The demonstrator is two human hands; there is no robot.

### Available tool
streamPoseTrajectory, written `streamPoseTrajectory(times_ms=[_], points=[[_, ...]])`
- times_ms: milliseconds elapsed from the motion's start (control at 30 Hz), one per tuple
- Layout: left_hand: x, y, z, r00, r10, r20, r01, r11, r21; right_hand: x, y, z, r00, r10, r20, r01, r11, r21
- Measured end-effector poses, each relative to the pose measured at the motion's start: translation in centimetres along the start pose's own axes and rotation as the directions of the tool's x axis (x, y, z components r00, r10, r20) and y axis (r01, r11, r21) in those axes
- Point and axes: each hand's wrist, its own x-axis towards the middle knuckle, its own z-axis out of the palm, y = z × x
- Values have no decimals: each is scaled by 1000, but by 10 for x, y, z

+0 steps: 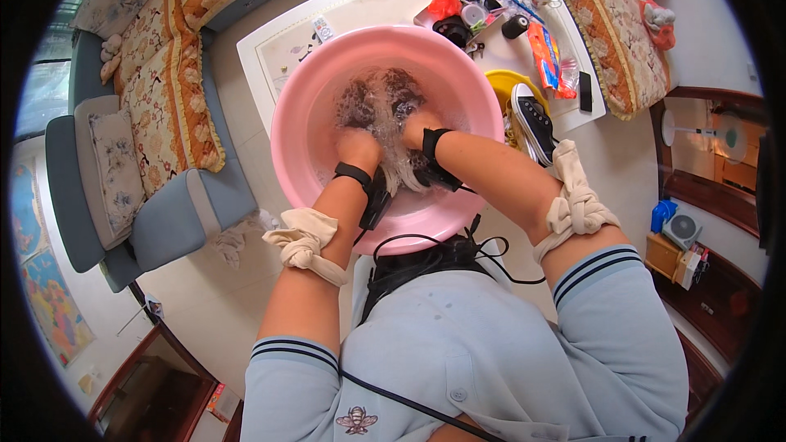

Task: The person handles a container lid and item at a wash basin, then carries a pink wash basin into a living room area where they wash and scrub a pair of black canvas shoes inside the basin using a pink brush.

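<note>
Both of my hands are down in a large pink basin (295, 147) of water. My left hand (359, 148) and my right hand (421, 124) are side by side near its middle, with the wrists above the surface. Churning water and bubbles hide my fingers, so their grip does not show. Something dark (370, 101) is under the splashing water just beyond the hands; its kind cannot be made out. White strands of water or cloth (401, 165) show between my wrists. A black canvas sneaker (534, 124) with a white sole and toe leans by a yellow basin (501, 78) to the right.
The pink basin overlaps a white table (266, 49). On it lie a remote (322, 29), a red plastic bag (449, 2), an orange packet (547, 57) and a black phone (585, 92). A black cable (508, 278) loops near my lap. A sofa (155, 98) stands left.
</note>
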Motion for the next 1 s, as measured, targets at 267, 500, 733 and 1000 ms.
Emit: streamPoseTrajectory(times_ms=[267, 500, 733, 1000], points=[[0, -15, -11, 998, -55, 36, 58, 994, -97, -43, -19, -38, 987, 42, -156, -23, 993, 119], [-49, 10, -53, 978, -200, -53, 181, 952, -247, -108, -20, -73, 964, 143, -224, -58, 935, 350], [-78, 9, -75, 971, -167, -169, 104, 939, -329, -123, -11, -78, 913, 122, -388, 27, 934, 356], [-92, -6, -96, 711, 33, -702, -245, 948, -204, -138, -24, -99, 793, -60, -606, 237, 947, 216]])
